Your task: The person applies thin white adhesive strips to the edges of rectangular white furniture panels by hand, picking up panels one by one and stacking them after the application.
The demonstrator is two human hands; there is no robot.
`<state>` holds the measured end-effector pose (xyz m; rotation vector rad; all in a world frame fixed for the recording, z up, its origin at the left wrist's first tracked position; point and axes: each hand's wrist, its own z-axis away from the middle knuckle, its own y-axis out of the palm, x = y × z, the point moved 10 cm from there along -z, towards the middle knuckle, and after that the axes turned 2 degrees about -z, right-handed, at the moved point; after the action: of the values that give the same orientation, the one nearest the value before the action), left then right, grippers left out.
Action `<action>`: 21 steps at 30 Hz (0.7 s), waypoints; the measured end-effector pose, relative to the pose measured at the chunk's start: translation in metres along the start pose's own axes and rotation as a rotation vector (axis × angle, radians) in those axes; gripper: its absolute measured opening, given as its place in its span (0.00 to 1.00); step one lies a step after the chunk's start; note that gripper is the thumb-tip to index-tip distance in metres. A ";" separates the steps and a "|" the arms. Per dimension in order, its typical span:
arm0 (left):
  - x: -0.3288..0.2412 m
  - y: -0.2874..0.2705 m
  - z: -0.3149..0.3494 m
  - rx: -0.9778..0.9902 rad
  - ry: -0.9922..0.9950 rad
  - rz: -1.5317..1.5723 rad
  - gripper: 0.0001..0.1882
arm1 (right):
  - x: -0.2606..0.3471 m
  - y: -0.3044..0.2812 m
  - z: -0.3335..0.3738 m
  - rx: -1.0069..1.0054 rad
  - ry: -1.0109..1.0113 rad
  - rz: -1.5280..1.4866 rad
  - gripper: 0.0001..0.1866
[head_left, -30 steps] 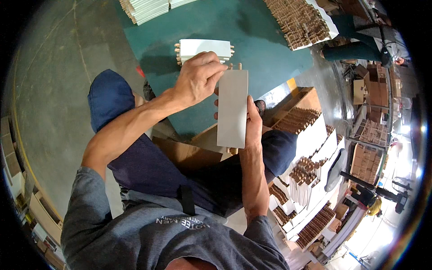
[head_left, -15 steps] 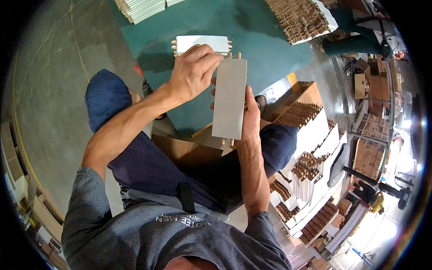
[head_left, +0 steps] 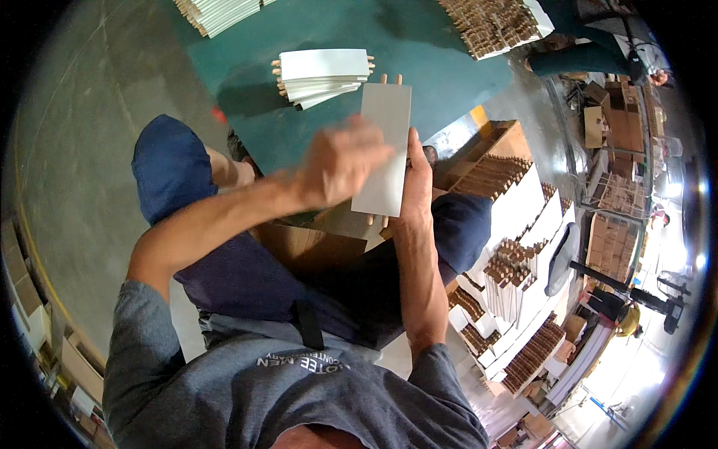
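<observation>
Broadly, the green desk (head_left: 434,82) takes up the most room ahead of the seated person. Beside the right knee stand tall stacks of white panels (head_left: 516,202) with peg ends showing; a brown-ended stack (head_left: 493,30) and a pale stack (head_left: 224,15) sit toward the desk's far side. Nearer, a small, slightly fanned pile (head_left: 318,67) of pegged panels lies on the desk. One single panel (head_left: 387,179) is held apart from it, above the lap, the right hand (head_left: 419,168) gripping its right edge. The left hand (head_left: 344,161) is blurred across its face; whether it grasps anything cannot be told. Smallest, wooden pegs (head_left: 384,78) already protrude from both ends, so that piece looks fitted; how many remain is not shown.
</observation>
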<state>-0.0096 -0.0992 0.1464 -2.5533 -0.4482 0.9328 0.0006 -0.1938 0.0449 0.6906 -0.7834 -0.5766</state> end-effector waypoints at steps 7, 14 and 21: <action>0.022 -0.004 -0.006 0.104 -0.156 0.038 0.05 | 0.005 0.001 -0.003 -0.007 -0.068 0.224 0.28; 0.032 -0.006 -0.002 0.115 -0.233 0.067 0.05 | -0.004 0.004 0.003 0.004 0.012 0.282 0.29; -0.003 0.002 0.001 0.053 -0.037 0.107 0.03 | 0.000 0.008 -0.002 -0.106 -0.011 0.078 0.29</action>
<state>-0.0119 -0.1019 0.1459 -2.5370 -0.2960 1.0167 0.0037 -0.1879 0.0503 0.5575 -0.7807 -0.5476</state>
